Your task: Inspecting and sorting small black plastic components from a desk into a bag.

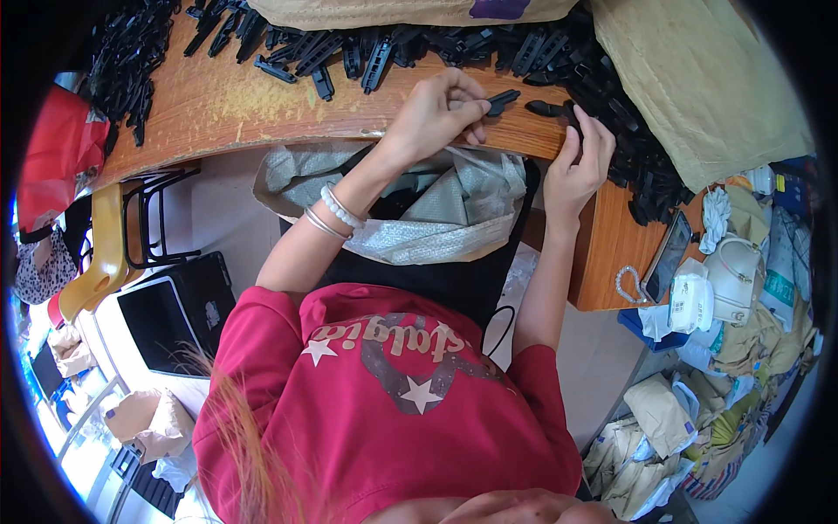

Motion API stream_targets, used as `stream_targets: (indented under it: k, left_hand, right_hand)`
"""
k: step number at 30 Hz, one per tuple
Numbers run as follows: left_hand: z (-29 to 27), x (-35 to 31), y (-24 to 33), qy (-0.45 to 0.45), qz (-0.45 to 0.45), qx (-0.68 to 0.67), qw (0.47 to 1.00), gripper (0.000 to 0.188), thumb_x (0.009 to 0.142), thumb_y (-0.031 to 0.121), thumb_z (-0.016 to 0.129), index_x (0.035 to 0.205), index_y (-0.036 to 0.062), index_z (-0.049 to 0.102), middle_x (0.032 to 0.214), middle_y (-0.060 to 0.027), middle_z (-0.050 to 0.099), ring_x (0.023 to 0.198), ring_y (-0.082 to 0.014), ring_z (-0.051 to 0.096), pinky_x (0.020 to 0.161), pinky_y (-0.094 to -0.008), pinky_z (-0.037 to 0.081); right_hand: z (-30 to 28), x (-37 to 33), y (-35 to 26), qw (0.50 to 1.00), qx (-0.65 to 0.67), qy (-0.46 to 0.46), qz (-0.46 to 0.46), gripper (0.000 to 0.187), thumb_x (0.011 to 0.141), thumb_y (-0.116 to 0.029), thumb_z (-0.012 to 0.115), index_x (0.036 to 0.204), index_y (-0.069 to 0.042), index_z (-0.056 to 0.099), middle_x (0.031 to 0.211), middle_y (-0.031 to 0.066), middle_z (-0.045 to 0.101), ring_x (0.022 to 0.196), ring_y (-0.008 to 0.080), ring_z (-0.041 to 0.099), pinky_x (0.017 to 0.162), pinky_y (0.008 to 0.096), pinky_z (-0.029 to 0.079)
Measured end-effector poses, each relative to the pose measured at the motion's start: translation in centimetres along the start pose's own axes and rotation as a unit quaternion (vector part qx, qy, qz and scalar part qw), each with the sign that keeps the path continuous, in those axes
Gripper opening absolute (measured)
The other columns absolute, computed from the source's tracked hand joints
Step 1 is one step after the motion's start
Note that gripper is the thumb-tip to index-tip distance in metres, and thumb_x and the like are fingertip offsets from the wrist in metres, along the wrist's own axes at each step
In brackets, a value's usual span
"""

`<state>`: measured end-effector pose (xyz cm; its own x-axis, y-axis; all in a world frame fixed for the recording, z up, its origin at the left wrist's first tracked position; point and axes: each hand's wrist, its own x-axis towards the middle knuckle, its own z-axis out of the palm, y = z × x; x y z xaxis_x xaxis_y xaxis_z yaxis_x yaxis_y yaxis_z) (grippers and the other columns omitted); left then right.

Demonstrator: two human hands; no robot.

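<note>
Over the near edge of the wooden table, my left hand (447, 112) pinches a small, narrow black plastic part (503, 102) between thumb and fingers. To its right, my right hand (583, 164) is closed on a second black plastic part (546, 108), whose rounded end points toward the left hand. A short gap separates the two parts. Similar loose black plastic parts (377, 65) lie beyond my hands, and a dense heap (648, 179) of them is beside my right hand. What exactly these parts are is too small to tell.
A woven sack (419, 237) hangs open across my lap under the table edge (262, 131). Large brown paper bags (698, 87) crowd the far right. A phone (668, 255), a wipes packet (691, 301) and a white handbag (735, 278) are at right. A yellow chair (106, 236) stands left.
</note>
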<state>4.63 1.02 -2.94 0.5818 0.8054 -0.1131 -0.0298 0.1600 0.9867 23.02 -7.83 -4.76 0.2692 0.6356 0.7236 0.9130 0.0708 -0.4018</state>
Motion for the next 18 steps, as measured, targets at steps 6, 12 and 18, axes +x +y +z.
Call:
stream_targets:
  k: [6, 12, 18]
  left_hand:
    - [0.4, 0.1, 0.1, -0.069, 0.014, 0.005, 0.998, 0.028, 0.091, 0.008, 0.054, 0.114, -0.0070, 0.061, 0.069, -0.0083, 0.064, 0.059, -0.0113, 0.063, 0.056, -0.0227, 0.051]
    - [-0.3, 0.1, 0.6, -0.125, -0.045, -0.031, 0.991, 0.025, 0.093, 0.012, 0.055, 0.106, -0.0065, 0.065, 0.068, -0.0078, 0.064, 0.055, -0.0116, 0.061, 0.053, -0.0219, 0.049]
    - [0.9, -1.9, 2.7, -0.148, -0.002, 0.073, 0.986, 0.022, 0.090, 0.014, 0.059, 0.103, -0.0034, 0.065, 0.065, -0.0061, 0.063, 0.055, -0.0096, 0.060, 0.052, -0.0242, 0.048]
  right_hand:
    - [-1.5, -1.1, -3.9, 0.891, 0.366, -0.120, 0.241, 0.017, 0.085, -0.001, 0.065, 0.101, 0.005, 0.065, 0.086, 0.0025, 0.059, 0.065, 0.0042, 0.053, 0.055, 0.0156, 0.041]
    - [-3.2, -0.1, -4.9, 0.843, 0.427, -0.157, 0.288, 0.015, 0.086, 0.000, 0.063, 0.100, 0.006, 0.064, 0.085, 0.0035, 0.059, 0.059, 0.0030, 0.050, 0.047, 0.0155, 0.035]
    - [-1.8, -1.1, -6.7, 0.850, 0.395, -0.050, 0.345, 0.012, 0.087, -0.003, 0.063, 0.095, 0.005, 0.064, 0.072, 0.0052, 0.061, 0.053, 0.0052, 0.051, 0.045, 0.0177, 0.038]
